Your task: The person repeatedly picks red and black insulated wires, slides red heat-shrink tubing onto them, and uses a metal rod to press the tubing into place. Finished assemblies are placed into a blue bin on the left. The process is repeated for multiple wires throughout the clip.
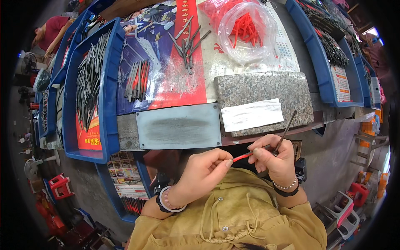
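Note:
My left hand point(200, 173) is closed, with thumb and forefinger pinching one end of a thin red sleeve-like strip point(242, 157). The strip's other end reaches the fingertips of my right hand point(273, 160). That hand is closed too, gripping a slim dark metal piece point(288, 127), like tweezers, whose pointed end sticks up past the fingers. Whether the strip and the metal piece are joined is hidden by the fingers. Both hands are in front of my body, just off the bench's near edge. Closest beyond them are a smudged pale board point(179, 114) and a white folded cloth or paper point(252, 115).
The white piece lies on a speckled stone slab point(266, 85). A clear bag point(247, 31) holds red strips. Loose dark metal pieces point(188, 46) and a row with red parts point(137, 81) lie on the bench. Blue trays flank it, left point(110, 96) and right point(310, 41).

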Demonstrator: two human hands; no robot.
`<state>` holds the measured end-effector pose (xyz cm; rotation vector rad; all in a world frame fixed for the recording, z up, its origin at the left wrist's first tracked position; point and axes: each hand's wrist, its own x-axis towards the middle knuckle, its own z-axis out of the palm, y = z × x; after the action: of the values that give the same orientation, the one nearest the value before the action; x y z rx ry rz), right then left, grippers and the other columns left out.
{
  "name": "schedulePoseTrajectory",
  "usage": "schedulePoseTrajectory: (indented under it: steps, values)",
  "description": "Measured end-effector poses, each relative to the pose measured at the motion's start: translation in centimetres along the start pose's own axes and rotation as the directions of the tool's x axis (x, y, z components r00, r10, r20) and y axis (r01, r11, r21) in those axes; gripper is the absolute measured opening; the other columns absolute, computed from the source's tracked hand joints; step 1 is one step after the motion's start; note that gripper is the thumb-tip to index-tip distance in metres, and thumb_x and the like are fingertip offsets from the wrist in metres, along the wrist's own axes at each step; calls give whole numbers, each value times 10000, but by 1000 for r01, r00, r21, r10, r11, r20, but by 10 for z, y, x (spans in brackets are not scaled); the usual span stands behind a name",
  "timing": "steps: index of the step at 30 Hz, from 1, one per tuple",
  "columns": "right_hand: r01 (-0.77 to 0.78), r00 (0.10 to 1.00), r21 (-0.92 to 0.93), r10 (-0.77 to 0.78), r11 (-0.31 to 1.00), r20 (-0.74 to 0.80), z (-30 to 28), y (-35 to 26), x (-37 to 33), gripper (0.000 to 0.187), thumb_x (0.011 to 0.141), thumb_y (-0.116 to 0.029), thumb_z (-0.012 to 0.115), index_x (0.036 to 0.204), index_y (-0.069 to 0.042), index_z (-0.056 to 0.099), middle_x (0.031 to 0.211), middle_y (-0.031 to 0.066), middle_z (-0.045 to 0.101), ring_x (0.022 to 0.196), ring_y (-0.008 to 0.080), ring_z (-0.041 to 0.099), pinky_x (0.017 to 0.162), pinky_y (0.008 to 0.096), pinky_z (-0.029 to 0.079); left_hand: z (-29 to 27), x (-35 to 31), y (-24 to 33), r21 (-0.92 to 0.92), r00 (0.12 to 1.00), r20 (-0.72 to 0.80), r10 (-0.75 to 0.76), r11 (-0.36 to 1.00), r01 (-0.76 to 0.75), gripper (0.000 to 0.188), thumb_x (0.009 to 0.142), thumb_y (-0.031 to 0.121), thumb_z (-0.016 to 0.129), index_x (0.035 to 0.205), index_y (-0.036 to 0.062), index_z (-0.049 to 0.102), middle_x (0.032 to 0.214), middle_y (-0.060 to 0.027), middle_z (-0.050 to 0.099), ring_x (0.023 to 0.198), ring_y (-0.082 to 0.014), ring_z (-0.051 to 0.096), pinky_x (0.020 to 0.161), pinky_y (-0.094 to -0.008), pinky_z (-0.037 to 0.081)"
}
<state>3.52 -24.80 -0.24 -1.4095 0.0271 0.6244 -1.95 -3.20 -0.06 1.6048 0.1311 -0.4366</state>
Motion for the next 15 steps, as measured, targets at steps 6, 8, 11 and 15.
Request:
schedulePoseTrajectory:
  steps: [6, 8, 11, 15]
  values:
    - [37, 992, 313, 2, 949, -123, 0, 5, 4, 226, 1022, -125, 509, 1057, 51, 647, 794, 136, 692, 514, 79, 504, 489, 223, 450, 1, -2, -4, -74, 998, -52, -33, 997, 29, 124, 969, 61, 598, 1007, -49, 642, 729, 34, 583, 638, -3, 466, 553, -195, 383]
    - [-12, 992, 161, 32, 987, -121, 1, 5, 3, 154, 978, -73, 574, 1034, 45, 656, 796, 118, 697, 528, 67, 530, 490, 209, 440, 1, -3, -3, -59, 998, -52, -18, 998, 15, 116, 971, 48, 592, 1007, -50, 641, 727, 44, 567, 639, 2, 440, 550, -191, 359]
    - [-26, 992, 79, 36, 997, -125, 6, 3, 2, 104, 916, -14, 652, 1009, 29, 667, 799, 90, 707, 540, 54, 559, 488, 193, 425, -1, -3, -2, 2, 992, -92, 85, 996, -85, 77, 936, 38, 633, 966, -32, 642, 706, 0, 598, 618, -18, 518, 541, -204, 427]
    - [93, 986, 135, -73, 987, -147, 11, -2, 5, 128, 967, -27, 558, 1025, 43, 648, 776, 131, 707, 493, 62, 511, 465, 204, 423, -10, -5, 4, 22, 983, -99, 154, 988, -152, 89, 946, 61, 627, 968, -24, 640, 684, -45, 575, 582, -67, 496, 518, -248, 403]
